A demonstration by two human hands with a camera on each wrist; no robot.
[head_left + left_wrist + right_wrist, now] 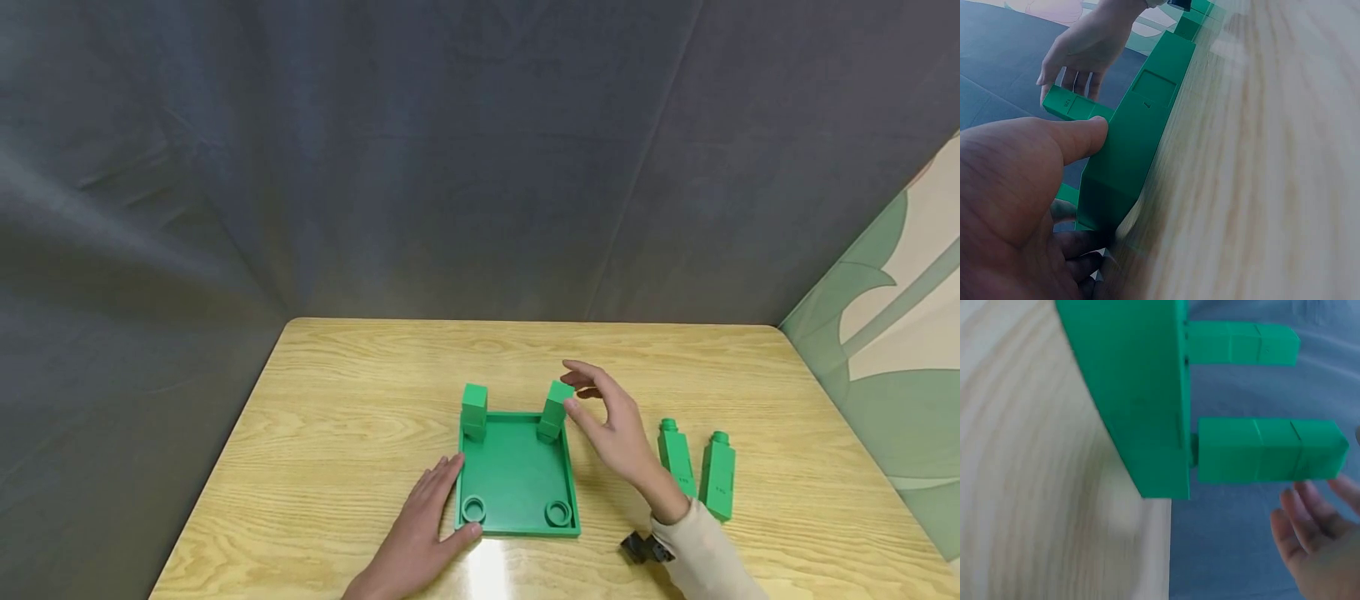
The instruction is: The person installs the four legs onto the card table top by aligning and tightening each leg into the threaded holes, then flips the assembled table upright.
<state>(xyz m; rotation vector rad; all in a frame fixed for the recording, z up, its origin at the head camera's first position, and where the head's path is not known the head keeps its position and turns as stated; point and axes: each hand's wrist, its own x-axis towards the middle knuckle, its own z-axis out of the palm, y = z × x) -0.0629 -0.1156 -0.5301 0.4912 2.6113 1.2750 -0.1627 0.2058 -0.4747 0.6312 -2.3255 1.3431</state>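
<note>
- Left hand (pixel 420 533) lay along left wall of green tray (pixel 517 475), fingers straight, thumb spread to its near edge.
- Left post (pixel 475 407) stood in tray's far-left corner.
- Right post (pixel 553 404) stood in tray's far-right corner.
- Right hand (pixel 617 429) was right of tray, beside right post, digits spread; contact unclear.
- Inner loose post (pixel 678 457), outer loose post (pixel 717 477): lay right of tray.

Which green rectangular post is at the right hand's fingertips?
The upright post at the far right of the square green tray, by the right hand. The other upright post stands far left; two posts lie on the wooden table.
</note>
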